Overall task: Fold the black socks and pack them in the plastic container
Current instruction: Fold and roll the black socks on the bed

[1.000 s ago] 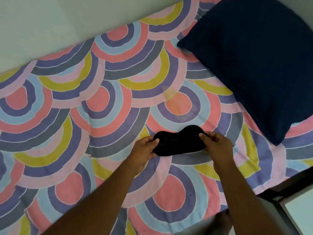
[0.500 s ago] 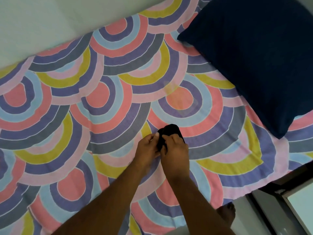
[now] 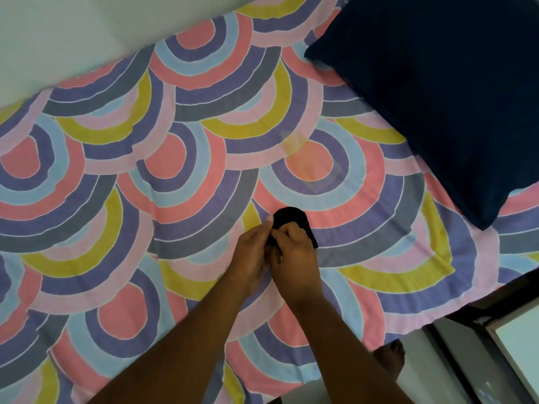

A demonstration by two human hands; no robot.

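A black sock (image 3: 290,218) lies folded in half on the patterned bed sheet (image 3: 175,185), just right of the middle. My left hand (image 3: 252,253) pinches its left edge with thumb and fingers. My right hand (image 3: 294,258) rests on top of the fold and covers its near part. Both hands touch each other over the sock. No plastic container is in view.
A dark blue pillow (image 3: 437,91) fills the upper right of the bed. A pale wall (image 3: 73,33) runs along the far side. At the lower right are the bed's edge, the floor, my foot (image 3: 389,358) and a dark-framed object (image 3: 501,328).
One second ago the sock was stretched wide between both hands. My right hand has brought its end over to the left, so the sock is now folded double under both hands.
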